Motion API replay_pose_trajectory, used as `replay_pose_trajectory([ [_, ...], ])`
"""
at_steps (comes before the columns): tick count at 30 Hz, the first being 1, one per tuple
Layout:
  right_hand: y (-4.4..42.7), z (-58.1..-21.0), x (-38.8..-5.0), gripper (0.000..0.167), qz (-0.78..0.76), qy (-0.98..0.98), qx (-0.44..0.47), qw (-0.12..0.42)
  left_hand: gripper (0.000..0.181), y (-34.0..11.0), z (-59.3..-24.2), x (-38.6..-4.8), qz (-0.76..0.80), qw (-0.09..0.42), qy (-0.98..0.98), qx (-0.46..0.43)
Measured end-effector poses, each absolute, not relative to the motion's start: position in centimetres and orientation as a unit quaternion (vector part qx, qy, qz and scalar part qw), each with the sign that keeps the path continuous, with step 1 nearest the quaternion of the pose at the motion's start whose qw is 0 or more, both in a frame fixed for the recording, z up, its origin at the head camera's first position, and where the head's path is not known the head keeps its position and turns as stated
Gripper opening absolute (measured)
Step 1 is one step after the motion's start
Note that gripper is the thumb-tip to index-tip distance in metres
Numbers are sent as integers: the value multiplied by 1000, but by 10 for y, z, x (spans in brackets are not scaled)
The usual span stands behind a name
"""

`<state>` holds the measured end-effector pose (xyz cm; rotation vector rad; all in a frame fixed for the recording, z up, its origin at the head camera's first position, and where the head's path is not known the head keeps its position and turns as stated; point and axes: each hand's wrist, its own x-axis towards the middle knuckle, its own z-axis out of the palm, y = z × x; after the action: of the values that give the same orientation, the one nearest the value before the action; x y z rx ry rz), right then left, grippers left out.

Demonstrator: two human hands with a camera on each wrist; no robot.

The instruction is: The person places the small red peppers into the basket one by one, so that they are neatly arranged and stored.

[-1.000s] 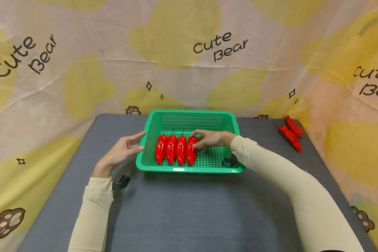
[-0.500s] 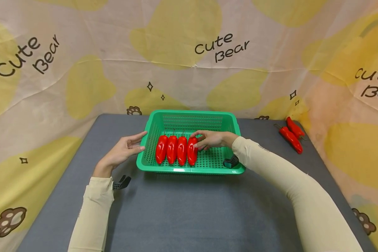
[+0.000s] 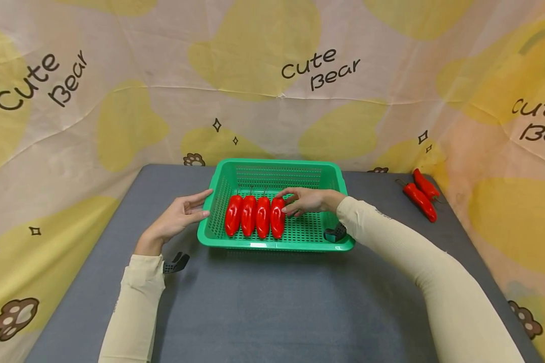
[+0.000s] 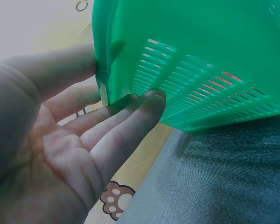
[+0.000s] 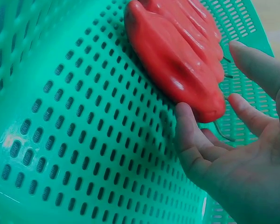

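Note:
Several red peppers lie side by side in the left and middle part of the green basket, stems toward the back. My right hand is over the basket at the rightmost pepper. In the right wrist view its fingers are spread, one tip at that pepper's stem end, not wrapped round it. With fingers extended, my left hand touches the basket's left side from outside; the left wrist view shows fingertips against the slotted wall.
Two more red peppers lie at the grey table's back right corner. A patterned cloth hangs behind the table and along its sides. Dark wrist mounts show by both wrists.
The fingertips of my right hand have drawn back slightly to the right from the rightmost pepper. My left hand stays at the basket's side, and the peppers lie as before.

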<state>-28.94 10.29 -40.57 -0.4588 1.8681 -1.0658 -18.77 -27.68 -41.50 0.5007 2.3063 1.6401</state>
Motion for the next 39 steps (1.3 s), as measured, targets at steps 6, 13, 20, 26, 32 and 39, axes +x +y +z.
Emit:
replay_pose_trajectory([
  [6, 105, -402, -290, 58, -429, 765, -188, 443, 68, -278, -415, -189, 569, 136, 792, 174],
  [13, 110, -395, -287, 61, -422, 776, -181, 433, 68, -277, -416, -188, 574, 138, 788, 174],
  [20, 118, -383, -286, 67, -442, 769, -194, 418, 69, -276, -415, -187, 568, 137, 794, 168],
  [26, 125, -369, -285, 65, -490, 749, -210, 393, 69, -276, -414, -187, 570, 136, 794, 162],
  [32, 136, -360, -281, 64, -536, 727, -224, 366, 69, -275, -416, -188, 574, 136, 790, 166],
  [39, 153, -349, -268, 59, -585, 701, -244, 326, 69, -276, -415, -186, 569, 134, 795, 163],
])
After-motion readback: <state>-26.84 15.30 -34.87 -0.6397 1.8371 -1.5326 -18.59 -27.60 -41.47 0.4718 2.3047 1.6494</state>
